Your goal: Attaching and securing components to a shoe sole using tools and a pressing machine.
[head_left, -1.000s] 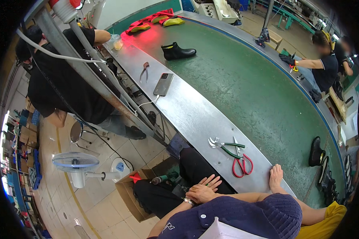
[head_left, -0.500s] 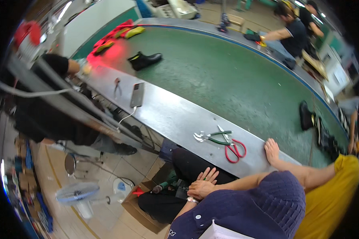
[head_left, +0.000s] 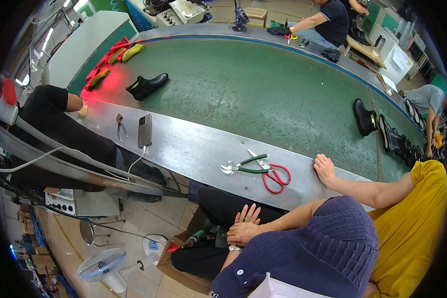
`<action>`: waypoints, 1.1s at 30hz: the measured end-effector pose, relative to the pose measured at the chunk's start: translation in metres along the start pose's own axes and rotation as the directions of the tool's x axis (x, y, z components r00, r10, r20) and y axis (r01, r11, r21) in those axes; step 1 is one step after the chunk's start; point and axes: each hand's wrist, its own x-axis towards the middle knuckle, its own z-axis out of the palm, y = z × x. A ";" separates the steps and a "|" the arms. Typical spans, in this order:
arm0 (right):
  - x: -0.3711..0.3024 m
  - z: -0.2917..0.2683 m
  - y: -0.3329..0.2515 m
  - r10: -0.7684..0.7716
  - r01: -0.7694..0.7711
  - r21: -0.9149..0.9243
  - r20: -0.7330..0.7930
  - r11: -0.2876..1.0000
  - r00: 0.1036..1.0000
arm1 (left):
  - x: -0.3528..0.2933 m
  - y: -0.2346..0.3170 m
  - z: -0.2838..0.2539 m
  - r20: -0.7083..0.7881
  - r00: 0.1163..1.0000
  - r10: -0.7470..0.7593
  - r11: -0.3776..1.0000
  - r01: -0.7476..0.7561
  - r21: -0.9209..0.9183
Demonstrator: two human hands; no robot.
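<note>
My left hand (head_left: 251, 214) lies in my lap on dark trousers, its fingers stretched out and pointing away from me. On top of it my right hand (head_left: 241, 233) rests across the back, near the watch on my left wrist; it grips no tool. Beyond my lap, on the metal ledge (head_left: 193, 146), lie green-handled pliers (head_left: 253, 171). Overlapping them are scissors (head_left: 271, 174) with red loop handles. Both tools are apart from my hands.
A green conveyor belt (head_left: 233, 94) carries a black ankle boot (head_left: 146, 87) and more dark footwear (head_left: 365, 118) at right. A co-worker's hand (head_left: 324, 170) rests on the ledge. A phone (head_left: 144, 133), small pliers (head_left: 121, 126), a cardboard box (head_left: 191, 280) and a fan (head_left: 102, 264) are left.
The whole view has shifted, so the belt, boot, phone and tools appear farther left. My hands keep the same crossed pose in my lap.
</note>
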 end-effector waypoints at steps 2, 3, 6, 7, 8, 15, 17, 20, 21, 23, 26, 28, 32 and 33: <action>0.014 -0.021 -0.020 -0.082 0.084 0.075 -0.027 0.994 0.996 | -0.004 -0.001 -0.002 0.047 0.999 0.001 0.999 -0.003 0.043; 0.013 -0.020 -0.020 -0.089 0.090 0.031 -0.043 0.995 0.995 | -0.003 0.000 -0.001 0.057 0.998 0.012 0.999 -0.014 0.039; 0.005 -0.010 -0.008 -0.137 0.127 -0.089 -0.112 0.988 0.984 | 0.001 0.002 -0.001 0.081 0.996 0.029 0.997 -0.035 0.074; 0.001 -0.005 -0.004 -0.193 0.167 -0.174 -0.142 0.970 0.971 | 0.003 0.002 -0.002 0.100 0.995 0.016 0.997 -0.023 0.076; 0.001 -0.001 -0.005 -0.177 0.152 -0.161 -0.153 0.975 0.972 | -0.001 0.003 -0.003 0.124 0.992 -0.011 0.997 0.001 0.078; 0.051 0.041 0.015 -0.345 0.412 -0.160 -0.837 0.897 0.426 | -0.006 -0.002 0.012 0.056 0.998 -0.026 0.996 0.021 0.083; 0.093 0.062 0.032 -0.324 0.409 -0.207 -0.915 0.889 0.241 | -0.002 0.001 0.010 0.091 0.996 -0.012 0.997 0.006 0.075; 0.135 0.089 0.052 -0.275 0.393 -0.395 -0.904 0.830 -0.327 | 0.009 0.002 0.003 0.063 0.998 0.006 1.000 -0.008 0.026; 0.134 0.096 0.052 -0.241 0.373 -0.455 -0.835 0.809 -0.496 | 0.007 0.001 0.002 0.060 0.998 -0.005 0.999 0.002 0.050; 0.129 0.102 0.051 -0.156 0.292 -0.570 -0.608 0.768 -0.778 | 0.004 0.001 0.002 0.069 0.997 -0.015 0.999 0.011 0.051; 0.115 0.100 0.049 0.014 0.095 -0.689 -0.122 0.718 -0.992 | 0.001 0.001 0.005 0.071 0.997 -0.020 0.998 0.016 0.057; 0.106 0.097 0.045 0.142 -0.062 -0.706 0.227 0.705 -0.963 | -0.001 0.002 0.004 0.078 0.997 -0.022 0.998 0.017 0.066; 0.101 0.089 0.040 0.337 -0.174 -0.681 0.548 0.711 -0.766 | -0.002 0.000 0.005 0.072 0.997 -0.020 0.990 0.009 0.140; 0.098 0.085 0.042 0.375 -0.182 -0.673 0.593 0.717 -0.712 | -0.002 0.001 0.006 0.051 0.999 -0.013 0.990 0.005 0.142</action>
